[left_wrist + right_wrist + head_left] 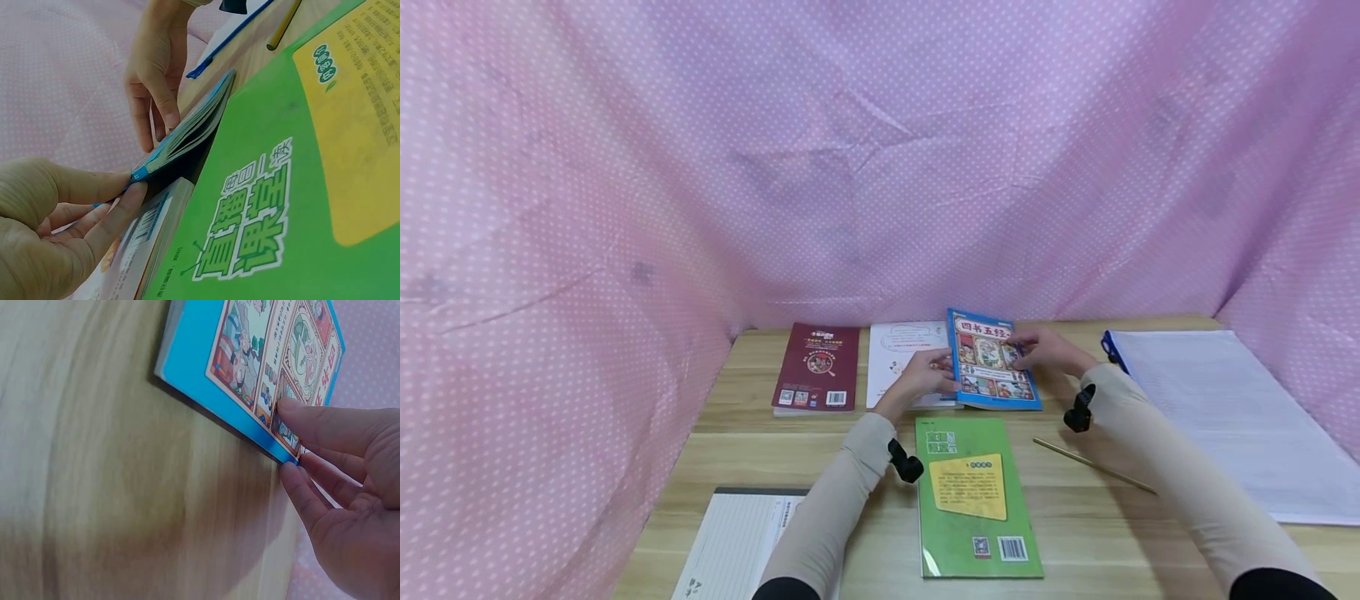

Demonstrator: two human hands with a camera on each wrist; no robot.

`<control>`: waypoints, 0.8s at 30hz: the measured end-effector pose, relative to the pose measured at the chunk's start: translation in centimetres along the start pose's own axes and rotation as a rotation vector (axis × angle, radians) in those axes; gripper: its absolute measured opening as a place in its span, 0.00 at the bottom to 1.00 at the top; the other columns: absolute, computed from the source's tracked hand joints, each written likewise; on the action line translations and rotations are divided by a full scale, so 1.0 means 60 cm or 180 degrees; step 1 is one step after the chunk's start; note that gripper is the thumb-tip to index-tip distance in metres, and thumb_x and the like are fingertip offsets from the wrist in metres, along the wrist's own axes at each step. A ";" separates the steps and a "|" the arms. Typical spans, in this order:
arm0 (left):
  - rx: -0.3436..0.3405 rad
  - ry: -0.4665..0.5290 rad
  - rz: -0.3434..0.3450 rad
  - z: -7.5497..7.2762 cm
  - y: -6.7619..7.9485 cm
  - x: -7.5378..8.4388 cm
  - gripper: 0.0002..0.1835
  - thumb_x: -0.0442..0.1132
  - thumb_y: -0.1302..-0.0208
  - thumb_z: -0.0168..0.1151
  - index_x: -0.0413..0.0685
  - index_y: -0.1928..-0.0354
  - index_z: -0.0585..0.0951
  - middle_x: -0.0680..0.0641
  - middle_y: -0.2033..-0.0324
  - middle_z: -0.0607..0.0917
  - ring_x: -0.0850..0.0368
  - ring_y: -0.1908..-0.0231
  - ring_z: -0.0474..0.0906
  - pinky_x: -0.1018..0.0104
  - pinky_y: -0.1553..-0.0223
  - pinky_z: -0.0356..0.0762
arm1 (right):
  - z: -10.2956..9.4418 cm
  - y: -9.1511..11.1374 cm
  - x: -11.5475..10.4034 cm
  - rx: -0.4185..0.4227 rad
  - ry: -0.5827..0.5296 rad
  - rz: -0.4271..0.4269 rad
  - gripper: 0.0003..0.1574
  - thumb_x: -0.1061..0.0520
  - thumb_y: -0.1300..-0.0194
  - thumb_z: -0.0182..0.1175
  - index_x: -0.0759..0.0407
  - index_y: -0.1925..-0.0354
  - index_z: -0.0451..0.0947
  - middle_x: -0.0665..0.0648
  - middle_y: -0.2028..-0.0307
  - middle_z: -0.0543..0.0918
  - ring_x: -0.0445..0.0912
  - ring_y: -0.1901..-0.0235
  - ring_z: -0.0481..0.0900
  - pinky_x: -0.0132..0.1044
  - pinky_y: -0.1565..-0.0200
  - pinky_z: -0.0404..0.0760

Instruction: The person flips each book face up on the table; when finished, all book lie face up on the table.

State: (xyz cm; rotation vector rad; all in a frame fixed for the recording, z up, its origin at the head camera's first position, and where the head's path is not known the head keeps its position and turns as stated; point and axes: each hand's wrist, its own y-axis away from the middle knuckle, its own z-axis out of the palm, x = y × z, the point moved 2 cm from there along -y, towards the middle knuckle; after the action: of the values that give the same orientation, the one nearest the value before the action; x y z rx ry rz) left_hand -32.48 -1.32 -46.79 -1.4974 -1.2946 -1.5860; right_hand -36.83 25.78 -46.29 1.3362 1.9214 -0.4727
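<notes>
A blue-bordered comic-style book (992, 353) is tilted at the back of the table, its left side raised over a white book (891, 354). My left hand (925, 377) pinches its spine edge between thumb and fingers, as the left wrist view shows up close. On the opposite edge, my right hand (1048, 350) grips the book with the thumb on the cover and fingertips at the edge. In the right wrist view, that thumb lies on the illustrated cover (247, 356). A green book (955, 533) with a yellow panel lies nearer the front, below both hands.
A maroon book (816, 350) lies at the back left. At the front left is a lined notepad (730, 533), partly behind my left sleeve. A thin gold-coloured stick (1093, 464) lies right of the green book. A large white sheet-like item (1225, 408) with a blue edge covers the right side.
</notes>
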 end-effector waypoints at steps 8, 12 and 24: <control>0.0066 -0.0118 0.0044 0.014 0.002 0.003 0.40 0.24 0.41 0.70 0.45 0.26 0.69 0.43 0.46 0.81 0.54 0.53 0.84 0.65 0.55 0.88 | -0.008 0.005 0.010 0.0065 0.0044 -0.0093 0.34 0.61 0.38 0.71 0.71 0.37 0.75 0.76 0.37 0.75 0.70 0.36 0.72 0.65 0.34 0.72; 0.0087 -0.0114 0.0051 0.021 0.000 0.002 0.39 0.24 0.40 0.70 0.45 0.26 0.70 0.42 0.46 0.81 0.53 0.55 0.85 0.65 0.56 0.88 | -0.011 0.008 0.013 0.0052 0.0002 -0.0161 0.34 0.62 0.38 0.71 0.74 0.37 0.74 0.76 0.38 0.76 0.70 0.38 0.73 0.65 0.35 0.73; -0.0013 -0.0025 0.0014 0.035 -0.010 -0.004 0.39 0.23 0.39 0.68 0.44 0.26 0.68 0.43 0.48 0.80 0.55 0.55 0.84 0.64 0.57 0.88 | -0.022 0.015 0.024 0.0041 0.0020 -0.0127 0.33 0.64 0.37 0.69 0.75 0.36 0.73 0.77 0.37 0.74 0.71 0.39 0.73 0.62 0.38 0.77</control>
State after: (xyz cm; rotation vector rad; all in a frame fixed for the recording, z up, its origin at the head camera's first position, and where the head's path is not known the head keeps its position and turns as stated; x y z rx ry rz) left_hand -32.16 0.79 -47.40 -1.5095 -1.2923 -1.5824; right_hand -36.77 27.91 -46.40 1.3110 1.9562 -0.5018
